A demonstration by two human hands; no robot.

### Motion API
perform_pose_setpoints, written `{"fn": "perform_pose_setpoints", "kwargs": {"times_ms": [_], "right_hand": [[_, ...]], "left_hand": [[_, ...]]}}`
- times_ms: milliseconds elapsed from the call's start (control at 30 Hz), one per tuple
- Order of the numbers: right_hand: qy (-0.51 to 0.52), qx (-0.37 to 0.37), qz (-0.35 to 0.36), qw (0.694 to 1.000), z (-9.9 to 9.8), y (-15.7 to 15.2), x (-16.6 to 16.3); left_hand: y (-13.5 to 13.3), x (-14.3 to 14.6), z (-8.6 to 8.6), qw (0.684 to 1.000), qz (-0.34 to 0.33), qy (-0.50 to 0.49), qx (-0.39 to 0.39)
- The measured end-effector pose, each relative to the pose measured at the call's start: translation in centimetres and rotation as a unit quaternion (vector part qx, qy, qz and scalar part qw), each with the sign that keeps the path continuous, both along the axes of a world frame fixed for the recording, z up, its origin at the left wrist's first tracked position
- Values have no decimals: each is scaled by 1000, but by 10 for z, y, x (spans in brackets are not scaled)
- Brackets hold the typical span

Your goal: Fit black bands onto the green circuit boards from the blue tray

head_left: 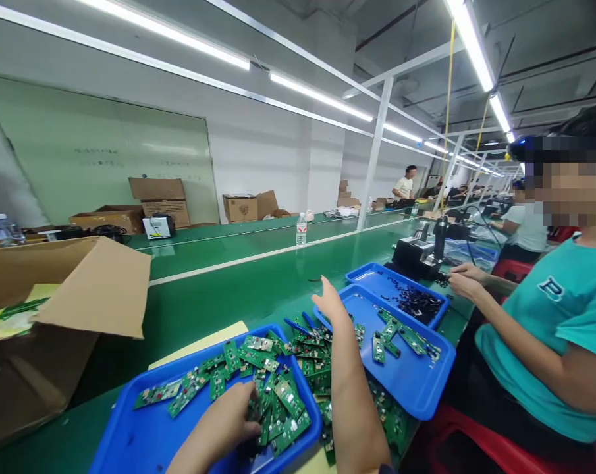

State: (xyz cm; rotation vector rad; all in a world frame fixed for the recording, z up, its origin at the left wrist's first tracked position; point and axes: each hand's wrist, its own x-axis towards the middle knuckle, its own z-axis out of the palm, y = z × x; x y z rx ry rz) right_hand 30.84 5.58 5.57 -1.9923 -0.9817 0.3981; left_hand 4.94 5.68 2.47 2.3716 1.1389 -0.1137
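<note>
My left hand point(236, 418) reaches into the near blue tray point(144, 438), its thumb and forefinger apart beside a heap of green circuit boards point(288, 395). Its other fingertips are hidden, and no board is plainly in its grip. My right hand point(331, 304) is stretched out over the table between the trays, forefinger extended and thumb apart. Just off its forefinger is a thin dark sliver point(313, 280), too small to identify. Under my right forearm lies a pile of more circuit boards point(315, 362). Blue-handled pliers or cutters point(298, 326) rest on that pile.
At right, a second blue tray point(401, 382) carries several boards, and a third tray point(364, 271) behind it holds small black parts point(419, 303). A co-worker point(539, 329) sits close on the right by a black machine point(416, 253). An open carton point(105, 283) stands left; a bottle point(301, 230) stands behind.
</note>
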Motion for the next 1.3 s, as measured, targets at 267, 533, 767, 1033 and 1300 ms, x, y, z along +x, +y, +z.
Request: {"fn": "perform_pose_setpoints", "kwargs": {"times_ms": [267, 533, 767, 1033, 1300], "right_hand": [[125, 119, 384, 907, 30, -16, -100], [243, 203, 419, 851, 37, -38, -138], [342, 279, 360, 822, 44, -42, -135], [384, 285, 366, 798, 51, -53, -136], [340, 329, 350, 808, 50, -53, -140]], "left_hand": [[-2, -35, 47, 941, 111, -319, 12], [-26, -48, 69, 889, 123, -441, 13], [-34, -54, 83, 810, 103, -561, -136], [-36, -58, 83, 788, 95, -603, 86], [-44, -61, 88, 792, 1, -522, 315]]}}
